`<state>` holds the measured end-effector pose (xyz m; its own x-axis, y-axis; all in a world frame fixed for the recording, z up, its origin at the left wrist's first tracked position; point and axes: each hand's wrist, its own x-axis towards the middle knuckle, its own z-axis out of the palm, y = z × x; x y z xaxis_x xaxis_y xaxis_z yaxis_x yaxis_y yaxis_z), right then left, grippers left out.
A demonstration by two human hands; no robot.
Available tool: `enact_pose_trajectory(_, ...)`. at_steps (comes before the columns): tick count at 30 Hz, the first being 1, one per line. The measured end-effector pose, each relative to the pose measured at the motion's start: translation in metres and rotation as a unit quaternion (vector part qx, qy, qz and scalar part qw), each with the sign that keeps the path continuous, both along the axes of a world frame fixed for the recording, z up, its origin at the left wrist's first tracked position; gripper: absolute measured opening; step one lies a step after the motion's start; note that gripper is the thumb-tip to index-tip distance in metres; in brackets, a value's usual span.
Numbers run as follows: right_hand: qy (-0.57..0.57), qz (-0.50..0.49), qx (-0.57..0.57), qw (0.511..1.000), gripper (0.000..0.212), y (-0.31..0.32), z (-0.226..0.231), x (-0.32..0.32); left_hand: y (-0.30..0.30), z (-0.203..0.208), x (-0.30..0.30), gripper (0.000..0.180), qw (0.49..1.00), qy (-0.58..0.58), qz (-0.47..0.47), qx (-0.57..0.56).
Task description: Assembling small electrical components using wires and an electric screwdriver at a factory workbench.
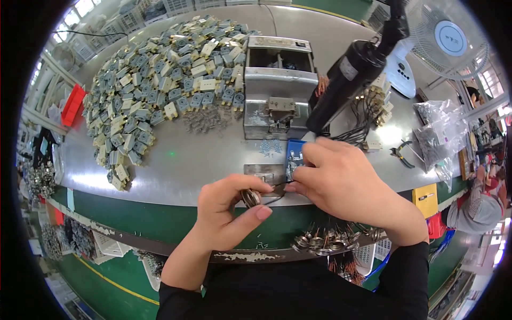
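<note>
My left hand [224, 205] is closed around a round, shiny metal part [250, 198] with a thin dark wire [274, 201] running from it. Thumb and fingers of my right hand [336, 173] pinch near the wire's end, just to the right; the exact grip is partly hidden. Just beyond my hands lies a small metal fixture plate [256, 169] on the steel table. Beside my right fingers, a blue tray [294, 146] holds small metal pieces. Small bluish screws [271, 148] lie loose next to that tray.
A large heap of grey-and-cream switch-like blocks [176, 80] covers the back left, with springs [205, 120] beside it. A metal machine [280, 80] stands centre; a black cylindrical tool [346, 74] hangs right of it. Pliers [402, 154] lie right; round metal parts [330, 240] sit at the front edge.
</note>
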<state>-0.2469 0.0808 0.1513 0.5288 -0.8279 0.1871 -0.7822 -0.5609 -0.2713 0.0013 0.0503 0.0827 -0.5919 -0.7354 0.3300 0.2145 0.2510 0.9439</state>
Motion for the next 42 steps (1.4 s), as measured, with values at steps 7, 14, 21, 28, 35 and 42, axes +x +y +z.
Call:
enact_pose_trajectory(7,-0.286,0.0,0.141,0.948,0.011,-0.007,-0.03,0.026,-0.012,0.001,0.015,0.019,0.975,0.046,-0.01,0.219)
enact_pose_trajectory(14,-0.256,0.046,0.181,0.949,0.013,-0.012,-0.05,0.019,-0.025,-0.031,0.026,0.023,0.91,0.111,-0.099,0.386)
enact_pose_trajectory(21,-0.262,0.073,0.047,0.961,0.019,-0.014,-0.05,0.019,-0.026,-0.028,0.022,0.027,0.949,0.076,-0.097,0.288)
enact_pose_trajectory(28,-0.281,0.061,0.034,0.957,0.018,-0.021,-0.049,0.008,-0.024,-0.031,0.007,0.031,0.967,0.006,-0.078,0.242)
enact_pose_trajectory(35,-0.393,0.024,0.141,0.908,0.008,-0.018,-0.046,0.007,-0.022,-0.025,-0.001,0.037,0.928,0.069,-0.166,0.327)
enact_pose_trajectory(42,-0.323,0.04,0.102,0.94,0.022,-0.012,-0.03,0.015,-0.029,0.011,0.002,0.033,0.969,-0.22,-0.102,-0.04)
